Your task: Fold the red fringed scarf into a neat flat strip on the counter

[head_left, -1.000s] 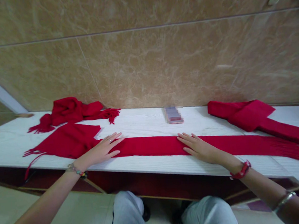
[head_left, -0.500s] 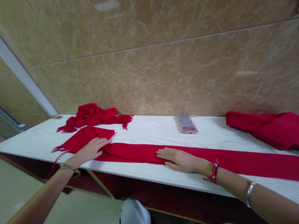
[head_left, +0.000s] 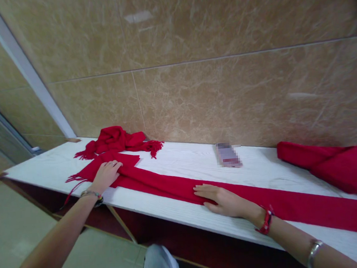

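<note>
A long red scarf [head_left: 284,204] lies stretched along the white tabletop, running off the right edge of view. My right hand [head_left: 223,201] rests flat on its middle, fingers out. At the scarf's left part, my left hand [head_left: 105,176] has its fingers bent over the cloth and pinches it; the fingertips are partly hidden. A crease runs through the scarf from there. Just under and beyond my left hand is a flat red fringed piece of cloth [head_left: 92,166]; whether it is part of the same scarf I cannot tell.
A crumpled red scarf with fringes [head_left: 116,140] lies at the back left by the tiled wall [head_left: 194,99]. A blurred-out phone-like object [head_left: 228,154] lies at the back. More folded red cloth [head_left: 340,167] is at the right. The white tabletop [head_left: 160,210] has open shelving beneath.
My left hand has moved left, drawing the scarf's left part over the fringed piece and bending its fingers. My right hand stays flat on the scarf. The view has shifted slightly.
</note>
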